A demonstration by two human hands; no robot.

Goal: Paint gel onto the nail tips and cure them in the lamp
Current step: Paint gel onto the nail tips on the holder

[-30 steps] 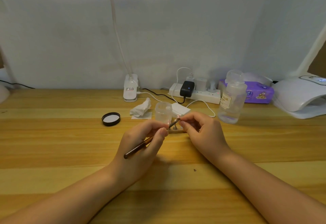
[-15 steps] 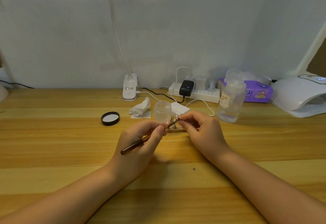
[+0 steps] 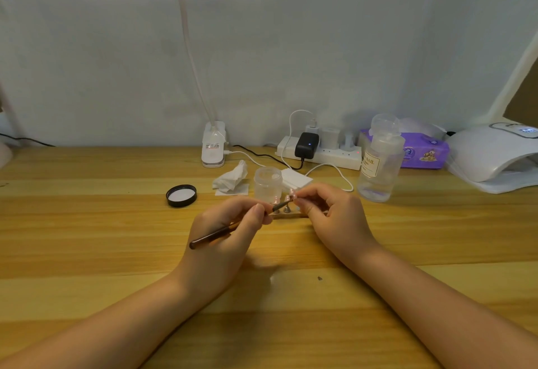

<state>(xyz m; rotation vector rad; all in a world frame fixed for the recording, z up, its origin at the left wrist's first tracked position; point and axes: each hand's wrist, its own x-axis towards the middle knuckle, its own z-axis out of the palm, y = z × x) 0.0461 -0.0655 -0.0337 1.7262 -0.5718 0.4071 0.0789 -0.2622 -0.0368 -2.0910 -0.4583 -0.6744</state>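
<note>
My left hand [image 3: 224, 232] grips a thin dark brown gel brush [image 3: 214, 236], its tip reaching a small pinkish nail tip [image 3: 292, 194]. My right hand [image 3: 334, 217] pinches that nail tip by its small stand, just above a low holder [image 3: 286, 214] on the desk with other small stands. A small clear jar [image 3: 267, 185] stands open right behind the hands. The white curing lamp [image 3: 492, 156] sits at the far right edge of the desk.
A black jar lid [image 3: 181, 195] lies left of the jar, with a crumpled tissue [image 3: 231, 179] and white pads [image 3: 295, 179] behind. A clear pump bottle [image 3: 380, 162], purple wipes pack [image 3: 422, 154], power strip [image 3: 320, 153] with cables and desk lamp clamp [image 3: 214, 147] line the back.
Both hands stay almost where they were; the brush tip shifts slightly along the nail tip held in my right hand.
</note>
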